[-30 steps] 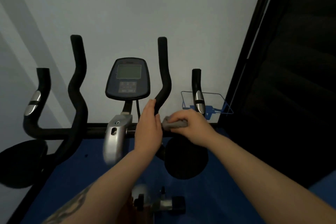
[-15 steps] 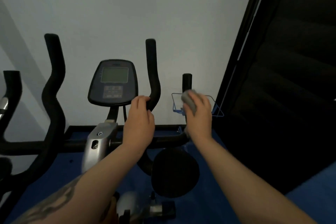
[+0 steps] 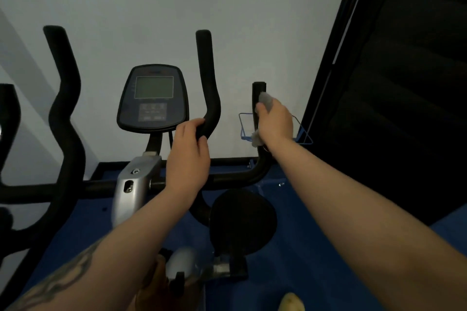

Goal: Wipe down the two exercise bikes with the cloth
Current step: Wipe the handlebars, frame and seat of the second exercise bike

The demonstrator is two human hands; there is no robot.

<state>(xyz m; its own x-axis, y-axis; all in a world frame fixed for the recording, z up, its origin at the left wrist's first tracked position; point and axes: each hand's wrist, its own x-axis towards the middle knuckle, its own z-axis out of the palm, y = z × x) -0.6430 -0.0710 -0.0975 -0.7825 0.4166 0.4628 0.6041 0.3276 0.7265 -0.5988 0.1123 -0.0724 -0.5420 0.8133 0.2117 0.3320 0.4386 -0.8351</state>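
Change: a sec ago the right hand [image 3: 275, 121] had the cloth [image 3: 265, 101] down on the horizontal bar [image 3: 232, 179], near the middle; half a sec ago it was up on the right-end grip [image 3: 258, 88]; now it sits a bit higher, close to the tip.
Meaning: prob. the cross bar on this side is done & the wipe is working up the outer grip. Looks like early-to-mid task, only this one bike [image 3: 136, 184] in work; no 2nd bike in view.
Right hand: fingers curled round the grip w/ cloth between palm & foam. Grey cloth pokes out above the fingers, a pale corner hangs out below the wrist side.
Left hand [image 3: 188, 156]: wrapped round the lower bend of the inner right handle [image 3: 207, 78], thumb side up. Holds bare handle, no cloth; prob. steadying. Same spot as half a sec ago.
Cloth place: on the far-right upright grip, right of the console [image 3: 153, 98], in front of a blue wire rack [image 3: 300, 134] by the wall.
Next, my guess: finish the tip, then the inner handle & console.
Risk: cloth may bunch & miss the far side of the grip.
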